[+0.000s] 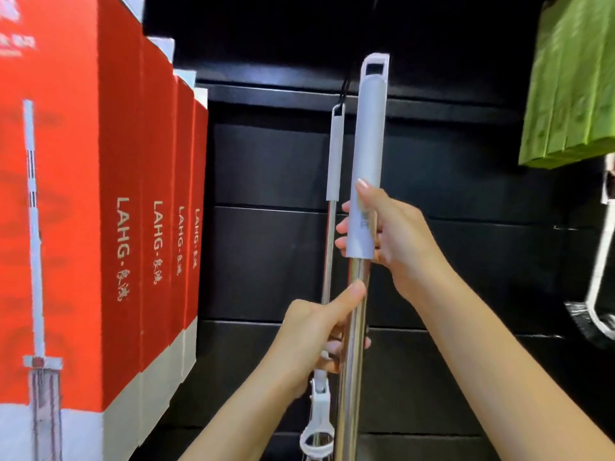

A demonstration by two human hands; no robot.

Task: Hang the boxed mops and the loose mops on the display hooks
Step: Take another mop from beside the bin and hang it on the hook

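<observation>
I hold a loose mop [367, 134] upright in front of the black display wall; it has a steel pole and a grey grip with a hanging slot at the top. My right hand [386, 234] grips the lower end of the grey grip. My left hand [316, 327] grips the steel pole below it, thumb pointing up. Just behind and to the left, a second loose mop [334, 154] hangs from a black hook [344, 91] by its top slot. Several red boxed mops [100, 194] marked LAHG hang in a row at the left.
The black slatted display wall [266, 161] fills the middle. Green packages [572, 81] hang at the upper right. A white curved item [602, 267] hangs at the right edge. A white plastic ring fitting [316, 437] sits low on the hung mop's pole.
</observation>
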